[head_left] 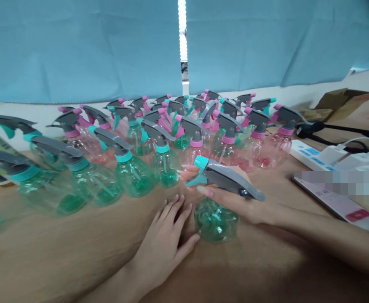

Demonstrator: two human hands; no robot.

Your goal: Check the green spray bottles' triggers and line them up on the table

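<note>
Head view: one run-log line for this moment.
right hand: around neck of green spray bottle | left hand: flat on table, beside bottle | background: other spray bottles, teal and pink collars

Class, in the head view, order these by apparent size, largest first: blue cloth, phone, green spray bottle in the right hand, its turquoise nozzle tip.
1. Blue cloth
2. Phone and green spray bottle, too alike to rank
3. Turquoise nozzle tip

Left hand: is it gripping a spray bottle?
No, the left hand lies palm-down on the table, while the right hand grips the green spray bottle.
</note>
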